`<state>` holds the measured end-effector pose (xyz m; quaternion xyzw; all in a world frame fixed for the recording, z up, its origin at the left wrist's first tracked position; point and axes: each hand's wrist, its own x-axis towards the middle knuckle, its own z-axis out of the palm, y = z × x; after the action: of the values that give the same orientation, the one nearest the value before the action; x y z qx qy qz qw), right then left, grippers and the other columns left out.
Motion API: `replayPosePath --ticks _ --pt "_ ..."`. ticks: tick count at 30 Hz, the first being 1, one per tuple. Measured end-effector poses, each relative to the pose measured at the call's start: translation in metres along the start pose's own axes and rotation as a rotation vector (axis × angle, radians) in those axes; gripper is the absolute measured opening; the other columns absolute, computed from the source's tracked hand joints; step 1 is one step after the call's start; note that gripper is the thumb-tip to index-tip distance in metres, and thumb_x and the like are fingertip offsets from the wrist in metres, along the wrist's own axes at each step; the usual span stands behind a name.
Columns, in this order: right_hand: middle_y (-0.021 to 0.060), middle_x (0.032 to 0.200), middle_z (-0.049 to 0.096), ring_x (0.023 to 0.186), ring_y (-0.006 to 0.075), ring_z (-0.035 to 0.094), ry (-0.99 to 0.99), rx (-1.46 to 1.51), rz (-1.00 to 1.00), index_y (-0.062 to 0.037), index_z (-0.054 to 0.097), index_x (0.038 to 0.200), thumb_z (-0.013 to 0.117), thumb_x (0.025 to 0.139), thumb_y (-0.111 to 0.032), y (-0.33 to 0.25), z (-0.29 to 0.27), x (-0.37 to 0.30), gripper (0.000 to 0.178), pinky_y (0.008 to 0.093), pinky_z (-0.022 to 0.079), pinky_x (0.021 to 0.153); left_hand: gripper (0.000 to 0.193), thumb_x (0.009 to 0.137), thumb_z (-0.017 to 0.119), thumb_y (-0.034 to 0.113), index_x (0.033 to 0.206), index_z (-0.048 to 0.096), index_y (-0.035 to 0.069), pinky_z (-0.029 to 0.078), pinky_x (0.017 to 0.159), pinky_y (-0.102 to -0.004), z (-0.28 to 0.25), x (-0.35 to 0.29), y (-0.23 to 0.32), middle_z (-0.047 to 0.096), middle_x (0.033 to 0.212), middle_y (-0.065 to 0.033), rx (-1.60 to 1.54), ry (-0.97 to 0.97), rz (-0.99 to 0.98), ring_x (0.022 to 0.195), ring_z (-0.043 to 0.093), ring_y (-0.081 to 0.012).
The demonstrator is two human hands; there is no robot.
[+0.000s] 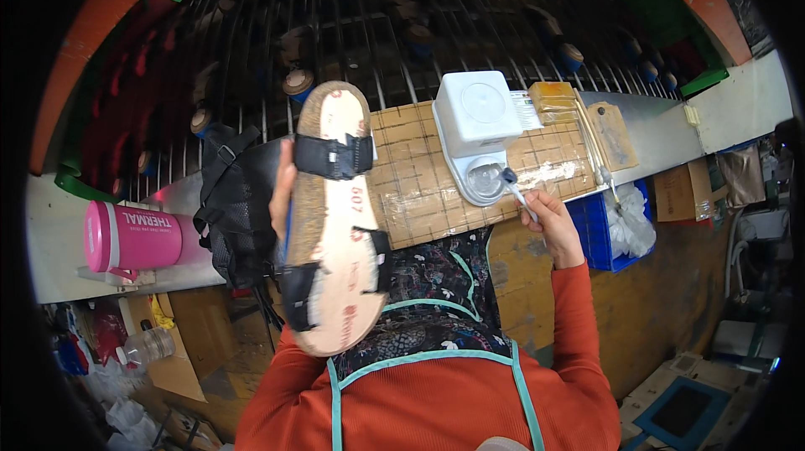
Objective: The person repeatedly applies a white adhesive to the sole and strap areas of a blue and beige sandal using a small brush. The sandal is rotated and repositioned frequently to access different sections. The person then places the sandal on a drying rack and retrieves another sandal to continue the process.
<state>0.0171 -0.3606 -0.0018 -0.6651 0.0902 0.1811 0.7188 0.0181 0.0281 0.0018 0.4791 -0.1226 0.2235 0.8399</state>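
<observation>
My left hand (282, 193) is wrapped round the edge of an unfinished sandal (344, 191) and holds it up at the left. The sandal's tan underside faces me, with black strap ends folded over its cork-coloured border. A sliver of blue shows along its left edge. In my right hand (549, 220) is a small brush (521, 193) with a pale handle and a dark head. The brush head is at the round clear cup of a white dispenser (474, 116). Whether it touches the cup's contents I cannot tell.
Taped cardboard (402, 166) covers the bench under the dispenser. An amber block (553, 102) lies behind it. Black straps and sandal parts (235, 208) and a pink jug (134, 237) are at left. A blue bin (599, 241) hangs at right. Beyond runs a metal-rod rack (402, 40).
</observation>
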Motion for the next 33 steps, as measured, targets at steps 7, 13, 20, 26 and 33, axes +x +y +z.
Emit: replayPosePath --ticks 7,13,20,26,33 --pt "0.0014 0.082 0.067 0.073 0.0094 0.057 0.192 -0.113 -0.394 -0.0014 0.070 0.092 0.072 0.085 -0.007 -0.030 0.054 -0.006 0.009 0.0222 0.040 0.065 0.038 0.078 0.071 0.008 0.114 0.065 0.003 0.044 0.102 -0.0447 0.030 -0.017 -0.028 0.059 0.128 -0.0227 0.988 0.032 0.521 0.120 0.057 -0.0381" --pt "0.0065 0.087 0.064 0.081 0.0139 0.059 0.380 -0.533 -1.134 -0.0039 0.074 0.095 0.076 0.075 0.002 -0.087 0.124 -0.025 0.021 0.0247 0.047 0.070 0.036 0.075 0.071 0.007 0.110 0.068 0.003 0.048 0.098 -0.0447 0.048 0.016 -0.012 0.063 0.122 -0.0209 1.006 0.047 0.754 0.117 0.059 -0.0388" --pt "0.0087 0.106 0.056 0.082 0.0123 0.060 0.100 -0.217 -0.868 -0.0015 0.074 0.100 0.072 0.081 0.002 -0.062 0.178 -0.021 0.020 0.0233 0.048 0.071 0.036 0.076 0.070 0.010 0.112 0.067 0.002 0.049 0.097 -0.0473 0.041 0.000 0.012 0.066 0.118 -0.0193 1.120 0.033 0.792 0.114 0.060 -0.0395" --pt "0.0092 0.105 0.056 0.077 0.0117 0.058 0.171 -0.345 -0.918 -0.0014 0.074 0.100 0.072 0.081 0.001 -0.062 0.186 -0.006 0.019 0.0239 0.047 0.070 0.034 0.078 0.069 0.012 0.111 0.067 0.004 0.049 0.096 -0.0489 0.036 -0.016 0.015 0.065 0.119 -0.0175 1.150 -0.015 0.753 0.117 0.059 -0.0393" --pt "0.0064 0.103 0.058 0.074 0.0121 0.055 0.368 -0.523 -1.072 -0.0070 0.075 0.098 0.077 0.077 -0.004 -0.080 0.187 0.007 0.021 0.0281 0.038 0.078 0.034 0.078 0.070 0.010 0.111 0.067 0.005 0.049 0.095 -0.0493 0.034 -0.018 0.014 0.066 0.119 -0.0163 1.136 -0.041 0.775 0.117 0.059 -0.0388"
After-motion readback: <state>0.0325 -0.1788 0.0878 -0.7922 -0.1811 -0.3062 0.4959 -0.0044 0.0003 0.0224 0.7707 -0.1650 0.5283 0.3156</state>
